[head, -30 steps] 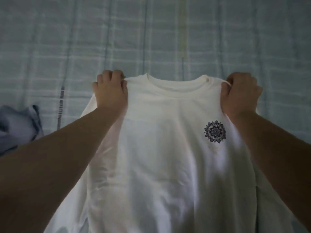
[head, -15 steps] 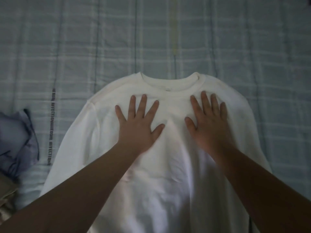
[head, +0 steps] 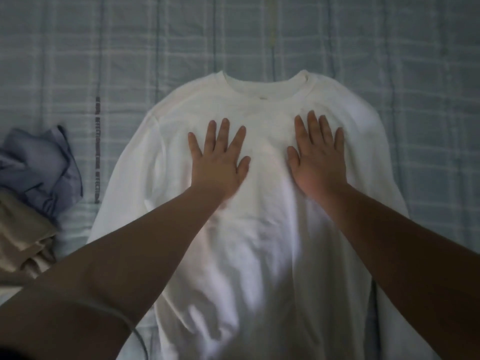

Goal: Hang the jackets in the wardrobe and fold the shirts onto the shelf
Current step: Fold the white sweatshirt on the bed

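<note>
A white long-sleeved shirt (head: 262, 229) lies spread flat on the bed, collar pointing away from me, its plain side up. My left hand (head: 218, 162) rests flat on the upper chest area left of centre, fingers straight and spread. My right hand (head: 317, 157) presses flat on the shirt to the right of centre, fingers straight too. Both palms lie on the cloth just below the collar. The shirt's sleeves hang down along its sides.
The bed is covered by a pale blue-green plaid sheet (head: 389, 61). At the left edge lies a crumpled blue-grey garment (head: 41, 167), with a beige garment (head: 23, 235) below it.
A second ago both hands gripped the shirt's shoulders and held it up, printed side showing. The shirt now lies flat, plain side up, and both hands press on it.
</note>
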`<state>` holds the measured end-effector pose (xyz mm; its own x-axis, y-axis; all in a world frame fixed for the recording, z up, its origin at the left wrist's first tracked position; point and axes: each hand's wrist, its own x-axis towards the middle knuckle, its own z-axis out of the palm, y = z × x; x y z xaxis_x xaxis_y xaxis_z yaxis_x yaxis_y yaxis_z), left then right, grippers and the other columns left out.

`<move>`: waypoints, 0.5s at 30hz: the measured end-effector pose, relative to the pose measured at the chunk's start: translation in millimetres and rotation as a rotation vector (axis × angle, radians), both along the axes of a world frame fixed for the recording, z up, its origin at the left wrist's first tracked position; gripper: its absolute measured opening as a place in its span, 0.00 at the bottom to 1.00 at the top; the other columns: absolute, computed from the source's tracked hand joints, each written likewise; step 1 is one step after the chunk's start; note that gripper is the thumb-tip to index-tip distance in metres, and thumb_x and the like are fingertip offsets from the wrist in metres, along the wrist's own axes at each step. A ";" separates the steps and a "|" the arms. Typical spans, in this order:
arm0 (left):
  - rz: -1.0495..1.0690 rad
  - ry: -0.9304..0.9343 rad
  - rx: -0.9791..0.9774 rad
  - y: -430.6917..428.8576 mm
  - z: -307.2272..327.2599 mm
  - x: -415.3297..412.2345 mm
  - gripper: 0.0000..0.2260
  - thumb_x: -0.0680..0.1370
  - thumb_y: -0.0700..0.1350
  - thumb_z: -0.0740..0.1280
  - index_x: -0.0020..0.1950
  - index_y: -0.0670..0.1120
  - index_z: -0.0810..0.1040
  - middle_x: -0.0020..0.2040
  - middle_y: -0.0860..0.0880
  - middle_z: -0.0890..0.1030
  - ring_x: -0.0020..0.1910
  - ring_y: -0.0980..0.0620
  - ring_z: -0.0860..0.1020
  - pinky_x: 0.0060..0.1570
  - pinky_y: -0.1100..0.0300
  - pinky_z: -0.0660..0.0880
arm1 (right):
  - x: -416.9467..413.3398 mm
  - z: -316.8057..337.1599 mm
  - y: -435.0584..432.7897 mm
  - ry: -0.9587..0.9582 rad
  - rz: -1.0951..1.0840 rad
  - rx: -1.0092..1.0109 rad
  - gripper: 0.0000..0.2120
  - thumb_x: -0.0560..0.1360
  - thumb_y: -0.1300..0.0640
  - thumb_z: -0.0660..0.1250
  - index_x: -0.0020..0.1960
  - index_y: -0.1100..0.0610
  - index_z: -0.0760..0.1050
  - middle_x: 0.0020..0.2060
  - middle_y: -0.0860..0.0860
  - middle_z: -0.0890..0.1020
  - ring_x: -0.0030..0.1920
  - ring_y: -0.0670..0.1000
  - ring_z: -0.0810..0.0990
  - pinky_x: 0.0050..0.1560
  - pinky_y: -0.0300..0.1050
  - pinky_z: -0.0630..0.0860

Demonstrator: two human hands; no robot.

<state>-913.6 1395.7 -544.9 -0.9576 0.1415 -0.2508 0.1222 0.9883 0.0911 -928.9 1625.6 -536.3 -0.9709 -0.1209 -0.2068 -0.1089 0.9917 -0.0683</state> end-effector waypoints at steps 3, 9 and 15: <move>-0.032 0.008 0.036 -4.3 1.1 54.1 0.27 0.82 0.59 0.48 0.81 0.54 0.50 0.81 0.44 0.52 0.80 0.40 0.48 0.73 0.31 0.46 | 59.6 7.5 -2.2 0.029 0.078 -0.053 0.28 0.83 0.46 0.49 0.81 0.55 0.52 0.79 0.57 0.55 0.79 0.59 0.53 0.77 0.62 0.49; -0.077 -0.068 0.058 -21.8 10.1 177.4 0.27 0.83 0.56 0.52 0.81 0.51 0.54 0.81 0.41 0.54 0.80 0.38 0.50 0.74 0.34 0.47 | 198.5 18.6 -0.5 -0.089 0.096 -0.016 0.28 0.82 0.49 0.51 0.80 0.55 0.55 0.79 0.55 0.58 0.79 0.58 0.54 0.76 0.62 0.51; -0.132 -0.239 0.028 -42.6 26.1 294.4 0.27 0.83 0.56 0.49 0.82 0.50 0.51 0.81 0.40 0.50 0.80 0.39 0.44 0.75 0.36 0.48 | 292.8 32.6 12.1 -0.256 0.062 -0.018 0.31 0.80 0.48 0.55 0.80 0.55 0.54 0.79 0.57 0.58 0.79 0.59 0.54 0.76 0.64 0.51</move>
<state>-619.3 1353.1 -518.8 -0.8446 0.2712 -0.4615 0.2215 0.9620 0.1599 -636.2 1637.7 -503.8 -0.8779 -0.1844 -0.4419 -0.1462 0.9820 -0.1193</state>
